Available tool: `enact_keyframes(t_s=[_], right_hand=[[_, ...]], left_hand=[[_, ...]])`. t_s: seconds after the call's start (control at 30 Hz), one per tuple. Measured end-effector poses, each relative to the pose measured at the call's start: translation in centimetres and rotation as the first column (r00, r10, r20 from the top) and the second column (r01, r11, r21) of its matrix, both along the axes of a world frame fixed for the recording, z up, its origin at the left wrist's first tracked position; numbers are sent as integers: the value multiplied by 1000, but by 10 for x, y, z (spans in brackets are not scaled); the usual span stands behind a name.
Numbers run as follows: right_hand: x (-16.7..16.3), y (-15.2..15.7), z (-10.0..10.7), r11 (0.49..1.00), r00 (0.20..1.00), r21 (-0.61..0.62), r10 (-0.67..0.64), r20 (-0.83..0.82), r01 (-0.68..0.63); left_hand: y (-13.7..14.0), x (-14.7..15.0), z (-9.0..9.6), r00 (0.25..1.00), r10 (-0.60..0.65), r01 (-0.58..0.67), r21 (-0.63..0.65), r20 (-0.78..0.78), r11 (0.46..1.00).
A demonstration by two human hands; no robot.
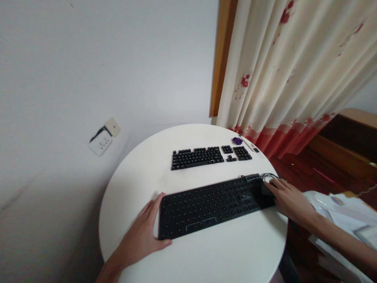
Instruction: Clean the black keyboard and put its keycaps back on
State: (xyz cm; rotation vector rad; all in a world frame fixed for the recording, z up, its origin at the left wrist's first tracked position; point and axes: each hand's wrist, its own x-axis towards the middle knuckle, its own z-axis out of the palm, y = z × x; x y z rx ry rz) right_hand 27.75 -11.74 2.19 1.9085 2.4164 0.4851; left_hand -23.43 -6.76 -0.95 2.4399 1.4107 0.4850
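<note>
A black keyboard base [206, 204], its keycaps removed and its switch posts showing, lies slightly tilted across the front of the round white table. My left hand [144, 228] grips its left end, with the thumb at the near corner and the fingers at the far corner. At the right end, my right hand [284, 194] is closed over a dark, blocky object [266, 189], whose kind I cannot make out. A coiled black cable [269, 175] lies just behind those fingers. Beyond the base, the black keycaps [197, 158] are laid out in keyboard order.
At the table's [141, 169] back right lie a crumpled purple thing [237, 140], a slim white stick-like tool [246, 142] and a small dark-and-clear item [257, 150]. A wall with a socket [101, 143] borders the left. Papers and plastic [341, 212] sit at the right.
</note>
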Motion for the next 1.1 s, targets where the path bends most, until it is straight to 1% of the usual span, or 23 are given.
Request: enact_keyframes(t_s=[0.03, 0.1, 0.13, 0.23, 0.33, 0.43, 0.53, 0.6, 0.67, 0.73, 0.83, 1.0, 1.1], right_hand=[[-2, -1, 0, 1000, 1000, 17, -6, -3, 6], [-20, 1, 2, 997, 998, 62, 49, -31, -47], [-35, 2, 3, 993, 994, 83, 93, -52, -89], [-100, 8, 12, 960, 952, 48, 278, -125, -274], [-175, 15, 23, 892, 882, -34, 439, -170, -451], [-240, 26, 29, 815, 810, -63, 558, -182, -575], [-288, 36, 28, 734, 729, -40, 663, -171, -677], [-309, 40, 24, 695, 691, -30, 706, -155, -718], [-318, 41, 19, 674, 671, -36, 727, -142, -738], [-316, 41, 16, 675, 674, -52, 725, -142, -736], [-295, 38, 14, 712, 715, -84, 681, -157, -697], [-247, 33, 16, 797, 810, -160, 553, -194, -582], [-235, 30, 17, 814, 829, -178, 514, -222, -553]], left_hand=[[-1, 0, 1, 1000, 1, -1, -9, -1, 1000], [-3, 1, 3, 1000, -3, 2, -37, -5, 999], [-4, 1, 4, 1000, -4, 4, -54, -9, 999], [-5, 1, 6, 1000, 2, -2, -79, -8, 997], [-5, 0, 4, 1000, 0, 0, -79, 3, 997], [-5, 0, 0, 1000, -15, 16, -60, 16, 998], [-5, -1, 0, 999, -41, 42, -36, 28, 998], [-5, -1, 1, 998, -59, 60, -18, 33, 998], [-5, -1, 2, 997, -71, 71, -6, 30, 997], [-5, -1, 2, 997, -65, 66, -12, 29, 998], [-5, -1, 0, 999, -27, 29, -44, 32, 999], [-4, -3, -2, 999, 3, 0, -83, 34, 997], [-4, -3, -3, 999, 9, -5, -89, 46, 996]])
